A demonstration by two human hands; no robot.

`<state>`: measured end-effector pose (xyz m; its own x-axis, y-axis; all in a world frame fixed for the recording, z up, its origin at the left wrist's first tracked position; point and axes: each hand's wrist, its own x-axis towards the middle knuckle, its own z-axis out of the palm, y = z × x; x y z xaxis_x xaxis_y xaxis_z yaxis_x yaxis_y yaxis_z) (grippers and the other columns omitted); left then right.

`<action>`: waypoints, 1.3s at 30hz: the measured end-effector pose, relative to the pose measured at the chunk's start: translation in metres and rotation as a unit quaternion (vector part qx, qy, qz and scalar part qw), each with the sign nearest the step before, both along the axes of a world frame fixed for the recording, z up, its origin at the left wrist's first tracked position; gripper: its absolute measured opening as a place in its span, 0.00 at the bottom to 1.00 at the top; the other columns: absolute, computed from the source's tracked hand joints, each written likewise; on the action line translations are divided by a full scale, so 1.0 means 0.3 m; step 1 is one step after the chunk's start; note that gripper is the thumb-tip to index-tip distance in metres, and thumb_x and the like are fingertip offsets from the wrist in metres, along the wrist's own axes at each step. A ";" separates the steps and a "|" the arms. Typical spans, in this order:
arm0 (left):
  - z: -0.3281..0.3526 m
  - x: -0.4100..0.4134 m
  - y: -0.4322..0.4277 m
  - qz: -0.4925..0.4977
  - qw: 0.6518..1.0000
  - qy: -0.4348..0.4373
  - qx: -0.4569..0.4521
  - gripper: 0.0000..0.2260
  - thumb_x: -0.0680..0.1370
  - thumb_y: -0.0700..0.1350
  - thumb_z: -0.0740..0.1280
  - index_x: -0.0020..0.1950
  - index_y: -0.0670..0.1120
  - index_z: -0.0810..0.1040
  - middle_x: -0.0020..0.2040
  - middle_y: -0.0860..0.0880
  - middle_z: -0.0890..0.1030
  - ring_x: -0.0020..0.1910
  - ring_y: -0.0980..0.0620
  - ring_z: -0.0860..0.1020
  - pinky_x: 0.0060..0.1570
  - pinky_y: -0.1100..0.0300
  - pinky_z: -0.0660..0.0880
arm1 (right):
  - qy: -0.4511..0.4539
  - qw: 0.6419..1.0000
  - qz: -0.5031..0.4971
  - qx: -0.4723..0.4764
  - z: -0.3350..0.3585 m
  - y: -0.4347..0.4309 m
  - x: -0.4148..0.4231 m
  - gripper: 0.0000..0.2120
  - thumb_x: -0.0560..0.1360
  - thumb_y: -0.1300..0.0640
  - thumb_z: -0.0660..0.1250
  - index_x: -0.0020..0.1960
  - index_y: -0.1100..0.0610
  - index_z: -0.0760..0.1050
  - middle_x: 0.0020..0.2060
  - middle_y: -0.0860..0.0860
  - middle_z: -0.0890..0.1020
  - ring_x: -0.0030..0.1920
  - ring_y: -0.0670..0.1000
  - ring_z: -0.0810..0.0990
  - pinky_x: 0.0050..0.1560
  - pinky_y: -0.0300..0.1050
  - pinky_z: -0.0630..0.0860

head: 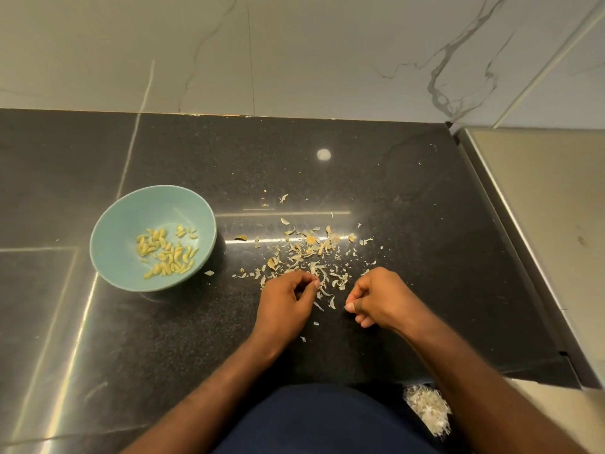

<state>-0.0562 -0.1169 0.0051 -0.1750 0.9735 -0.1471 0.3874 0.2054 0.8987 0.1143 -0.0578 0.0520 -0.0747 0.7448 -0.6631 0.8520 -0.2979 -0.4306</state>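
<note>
A teal bowl (111, 237) stands on the black counter at the left and holds several peeled pale-yellow cloves (167, 252). To its right, dry papery skins (311, 253) lie scattered in a loose pile. My left hand (288, 303) rests at the pile's near edge with its fingers curled inward and its thumb tip touching the skins; I see nothing in it. My right hand (376, 299) sits just right of it, also curled into a loose fist, knuckles up. No object shows between its fingers.
The black granite counter (327, 165) runs back to a marble-patterned wall. A steel surface (540, 208) borders the counter on the right. A clump of white skins (427, 407) lies below the counter's front edge near my right forearm.
</note>
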 end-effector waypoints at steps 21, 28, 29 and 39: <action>0.007 0.008 -0.016 -0.010 0.998 0.050 0.035 0.04 0.79 0.45 0.70 0.52 0.49 0.83 0.43 0.58 0.81 0.43 0.62 0.78 0.42 0.71 0.73 | -0.118 0.986 0.080 0.082 0.018 -0.030 -0.062 0.02 0.75 0.61 0.73 0.43 0.56 0.83 0.40 0.53 0.84 0.44 0.51 0.84 0.51 0.51 0.83; 0.176 -0.036 -0.045 -0.011 0.987 -0.155 -0.052 0.04 0.80 0.46 0.68 0.49 0.50 0.83 0.40 0.50 0.84 0.36 0.58 0.81 0.33 0.65 0.76 | 0.268 0.947 -0.137 0.115 0.117 -0.135 -0.007 0.08 0.74 0.68 0.73 0.49 0.57 0.83 0.40 0.55 0.86 0.44 0.55 0.86 0.47 0.43 0.83; 0.204 -0.045 -0.052 -0.012 0.981 -0.186 -0.055 0.05 0.80 0.45 0.68 0.49 0.48 0.83 0.40 0.49 0.84 0.35 0.57 0.81 0.32 0.65 0.76 | 0.306 0.931 -0.155 0.122 0.138 -0.149 -0.015 0.09 0.73 0.68 0.72 0.50 0.57 0.83 0.41 0.55 0.87 0.44 0.56 0.86 0.49 0.44 0.82; 0.317 -0.087 -0.066 -0.043 0.961 -0.273 -0.023 0.05 0.78 0.38 0.69 0.50 0.39 0.84 0.38 0.45 0.85 0.35 0.56 0.80 0.36 0.66 0.77 | 0.365 0.907 -0.106 0.182 0.235 -0.169 -0.094 0.09 0.74 0.65 0.73 0.51 0.54 0.84 0.41 0.51 0.87 0.43 0.52 0.87 0.50 0.48 0.83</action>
<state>-0.0823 -0.1368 0.1002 0.0209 0.9710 -0.2383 -0.1221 0.2390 0.9633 0.0862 -0.1084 0.1226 -0.2242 0.9533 -0.2023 0.2406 -0.1470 -0.9594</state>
